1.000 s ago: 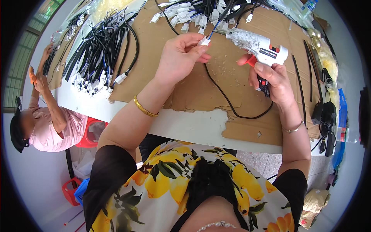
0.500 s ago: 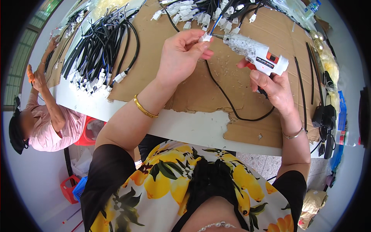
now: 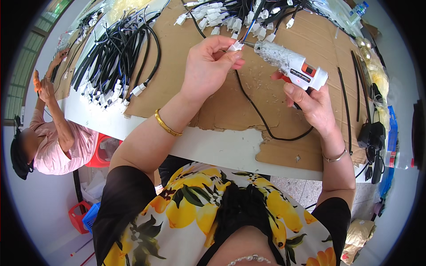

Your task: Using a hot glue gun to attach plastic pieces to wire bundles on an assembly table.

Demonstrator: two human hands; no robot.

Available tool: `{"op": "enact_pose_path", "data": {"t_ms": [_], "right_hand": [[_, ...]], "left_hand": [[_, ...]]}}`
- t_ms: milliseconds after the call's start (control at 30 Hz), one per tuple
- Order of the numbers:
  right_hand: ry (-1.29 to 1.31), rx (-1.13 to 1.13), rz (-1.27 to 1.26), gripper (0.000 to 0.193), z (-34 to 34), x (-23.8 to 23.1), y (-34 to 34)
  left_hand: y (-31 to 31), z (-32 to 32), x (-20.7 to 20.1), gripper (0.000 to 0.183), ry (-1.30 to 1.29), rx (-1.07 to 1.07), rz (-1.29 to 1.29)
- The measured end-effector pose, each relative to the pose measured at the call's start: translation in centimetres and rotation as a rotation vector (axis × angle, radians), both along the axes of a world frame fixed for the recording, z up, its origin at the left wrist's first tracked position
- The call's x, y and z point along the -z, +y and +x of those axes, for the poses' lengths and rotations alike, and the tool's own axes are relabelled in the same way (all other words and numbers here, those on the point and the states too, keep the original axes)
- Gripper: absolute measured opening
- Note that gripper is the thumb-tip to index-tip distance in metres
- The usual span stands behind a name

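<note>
Above the brown cardboard (image 3: 222,111), a small white connector (image 3: 235,46) sat pinched between the thumb and fingers of the left hand (image 3: 211,66), with a blue wire (image 3: 251,27) running up behind it. The right hand (image 3: 315,104) was wrapped around a white glue gun (image 3: 284,57), its nozzle at the connector's edge — whether touching or just short of it, I could not tell.

Low on the left, beyond the table (image 3: 199,144), a red basket (image 3: 79,219) stood against a blue basket (image 3: 91,216); what they held could not be made out. At the right edge lay a clear bottle (image 3: 403,159) with a red cap, and a crumpled tan bag (image 3: 357,237) rested on the floor, its contents hidden.

Nearer the work, a black cord (image 3: 259,119) looped across the cardboard between the two hands. A heap of black cables (image 3: 113,62) with white ends filled the left side, and a pile of white connectors (image 3: 213,15) crowded the far edge — close beyond the gun's nozzle. Black tubes (image 3: 344,104) lay on the right. At far left, another person (image 3: 62,150) in pink had both hands raised.
</note>
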State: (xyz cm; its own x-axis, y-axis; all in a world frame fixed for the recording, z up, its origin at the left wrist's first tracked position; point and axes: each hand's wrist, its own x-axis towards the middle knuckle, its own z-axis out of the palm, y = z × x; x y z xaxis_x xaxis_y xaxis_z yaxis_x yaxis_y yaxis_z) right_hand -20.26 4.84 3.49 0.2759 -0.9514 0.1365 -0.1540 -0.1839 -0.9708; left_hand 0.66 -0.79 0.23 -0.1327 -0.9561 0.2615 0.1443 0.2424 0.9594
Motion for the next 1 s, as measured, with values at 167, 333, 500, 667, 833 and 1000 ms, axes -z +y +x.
{"op": "enact_pose_path", "data": {"t_ms": [167,333,500,667,833,1000], "right_hand": [[0.0,-0.003,0.013,0.033,0.07,-0.16,0.17],[0.073,0.003,0.039,0.03,-0.18,-0.11,0.27],[0.1,0.026,0.008,0.023,-0.14,-0.12,0.25],[0.114,0.031,-0.036,0.021,-0.34,0.14,0.24],[0.108,0.047,-0.036,0.021,-0.31,0.21,0.38],[0.152,0.038,-0.054,0.022,-0.28,0.32,0.43]], "left_hand": [[-0.01,-0.04,-0.01,0.011,-0.012,-0.013,-0.004],[-0.19,0.02,0.21,0.012,-0.036,-0.03,-0.024],[-0.21,0.15,0.1,0.015,-0.138,-0.057,-0.046],[-0.33,0.2,0.24,0.015,-0.14,-0.058,-0.042],[-0.34,0.14,0.3,0.016,-0.145,-0.06,-0.045],[-0.24,0.04,0.49,0.015,-0.035,-0.041,-0.038]]}}
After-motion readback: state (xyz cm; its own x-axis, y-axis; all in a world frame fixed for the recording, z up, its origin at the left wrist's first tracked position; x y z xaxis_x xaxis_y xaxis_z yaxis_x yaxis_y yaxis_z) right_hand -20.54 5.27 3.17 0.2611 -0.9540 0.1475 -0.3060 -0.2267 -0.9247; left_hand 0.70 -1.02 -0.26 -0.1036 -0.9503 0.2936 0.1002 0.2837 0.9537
